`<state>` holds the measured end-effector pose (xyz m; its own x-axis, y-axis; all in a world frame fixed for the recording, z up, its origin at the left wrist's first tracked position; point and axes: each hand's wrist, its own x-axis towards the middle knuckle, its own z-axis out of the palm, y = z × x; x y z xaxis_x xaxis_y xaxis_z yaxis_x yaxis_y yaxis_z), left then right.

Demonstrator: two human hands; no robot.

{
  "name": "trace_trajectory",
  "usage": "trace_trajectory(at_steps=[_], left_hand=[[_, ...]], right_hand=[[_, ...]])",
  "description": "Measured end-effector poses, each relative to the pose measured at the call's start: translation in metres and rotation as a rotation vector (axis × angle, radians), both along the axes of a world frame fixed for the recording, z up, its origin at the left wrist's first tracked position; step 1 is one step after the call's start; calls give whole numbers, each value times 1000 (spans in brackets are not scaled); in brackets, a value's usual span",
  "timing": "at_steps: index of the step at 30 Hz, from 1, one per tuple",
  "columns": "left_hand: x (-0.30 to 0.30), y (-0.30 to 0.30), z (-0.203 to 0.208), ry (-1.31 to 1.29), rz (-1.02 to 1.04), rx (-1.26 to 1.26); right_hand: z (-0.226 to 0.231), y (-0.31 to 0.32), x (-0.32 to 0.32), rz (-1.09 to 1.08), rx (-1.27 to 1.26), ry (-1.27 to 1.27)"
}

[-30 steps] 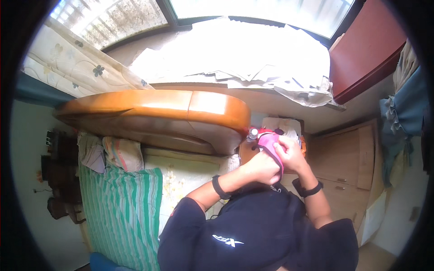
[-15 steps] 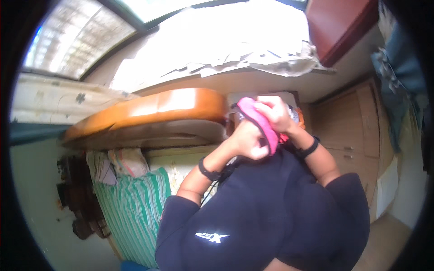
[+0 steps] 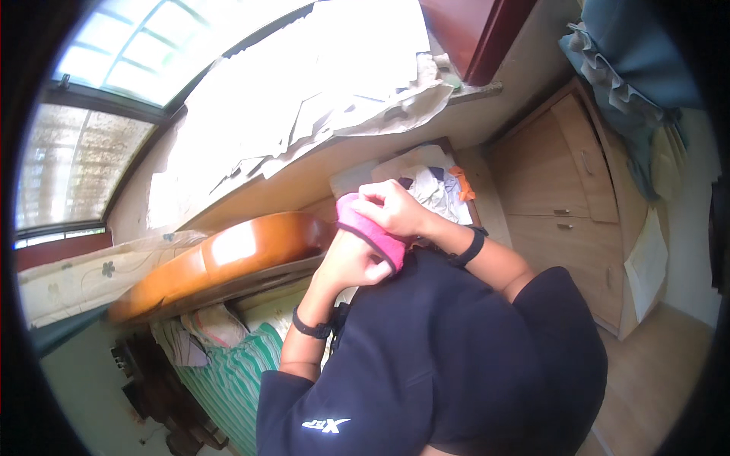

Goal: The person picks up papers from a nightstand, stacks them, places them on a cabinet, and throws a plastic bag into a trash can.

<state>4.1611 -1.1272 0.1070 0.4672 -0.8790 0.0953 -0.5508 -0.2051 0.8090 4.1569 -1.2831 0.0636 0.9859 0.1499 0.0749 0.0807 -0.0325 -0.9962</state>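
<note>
A bright pink piece of cloth (image 3: pixel 372 234) with a dark edge band is stretched between my two hands, in front of my dark shirt. It looks like a small garment, but its exact kind does not show. My left hand (image 3: pixel 351 258) reaches into or under the band; the cloth covers most of its fingers, and the thumb lies by the lower end of the edge. From the far side, my right hand (image 3: pixel 391 209) grips the cloth's upper part with bent fingers. Dark bands circle both wrists.
Beyond my hands lies a pile of clothes (image 3: pixel 441 190), white, lilac and orange. An orange-brown curved wooden board (image 3: pixel 236 247) stands at left, beside a bed with a green striped sheet (image 3: pixel 236 380). Papers (image 3: pixel 304 83) cover the sill; a wooden cabinet (image 3: pixel 540 175) stands right.
My view has turned, so the room appears tilted and more of the clothes pile shows. Both hands keep hold of the pink cloth and appear farther left in the picture.
</note>
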Motion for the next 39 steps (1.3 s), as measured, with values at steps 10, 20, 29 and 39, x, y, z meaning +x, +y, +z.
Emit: trace_trajectory(at_steps=[10, 20, 29, 39], left_hand=[[31, -9, 39, -296, 286, -179], [19, 99, 29, -669, 1062, -50], [2, 237, 77, -961, 1761, -73], [42, 287, -10, -509, 1522, 228]], right_hand=[[-1, -41, 27, -108, -139, -248], [-45, -69, 47, -81, -286, -23], [-66, -63, 41, 75, -518, -162], [-61, -88, 55, -69, -593, -193]])
